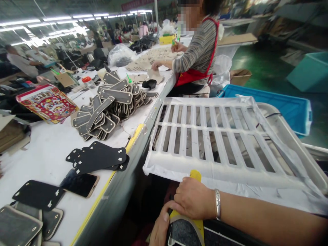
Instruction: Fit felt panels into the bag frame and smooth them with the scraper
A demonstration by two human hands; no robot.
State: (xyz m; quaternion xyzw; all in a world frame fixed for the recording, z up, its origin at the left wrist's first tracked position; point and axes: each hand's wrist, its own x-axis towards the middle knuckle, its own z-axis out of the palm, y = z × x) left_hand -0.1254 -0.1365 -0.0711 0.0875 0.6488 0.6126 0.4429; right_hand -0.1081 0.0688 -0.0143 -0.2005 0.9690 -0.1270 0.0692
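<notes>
My right hand (pixel 193 198), with a silver bracelet at the wrist, is closed around a yellow strip (pixel 195 175) whose rounded end sticks out above the fist. Below the fist, more yellow runs down along a dark grey felt-like piece (pixel 183 232) with a pale curved edge. My left hand (pixel 161 225) grips the left side of this piece, its fingers touching the right hand. The lower part of the piece is cut off by the frame. Just beyond my hands lies a white cloth-wrapped slatted rack (pixel 202 129).
Left, a white-topped table (pixel 48 147) bears black panels (pixel 99 157), a phone (pixel 80 182), grey panels (pixel 19 223) and a heap of grey strips with pale edges (pixel 102 112). A co-worker in a red apron (pixel 191 78) sits beyond. A blue bin (pixel 269 106) stands behind the rack.
</notes>
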